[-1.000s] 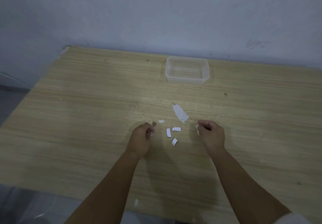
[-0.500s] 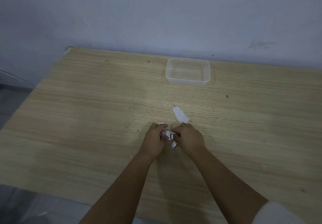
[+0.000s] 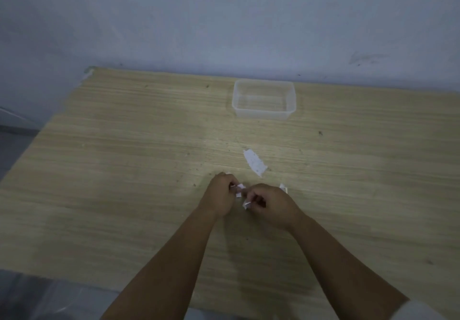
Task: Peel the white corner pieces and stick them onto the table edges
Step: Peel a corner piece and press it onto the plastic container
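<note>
Wooden table (image 3: pixel 124 170): left edge open, far edge against wall; left hand (image 3: pixel 220 199) pinches white piece (image 3: pixel 239 187); right hand (image 3: pixel 270 204) pinches another piece (image 3: pixel 246 204); both mostly hidden by fingers.

a bare plain room: scuffed pale wall (image 3: pixel 224 21) behind a worn wooden table (image 3: pixel 124 158).

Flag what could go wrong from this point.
1. Both hands, left and right, pinch small white pieces close together; the sticky sides could cling to fingers or to each other.
2. A loose piece lies just beyond the right hand and could be brushed away.
3. The hands work mid-table, far from any edge, so a peeled piece may pick up dirt in transit.
</note>
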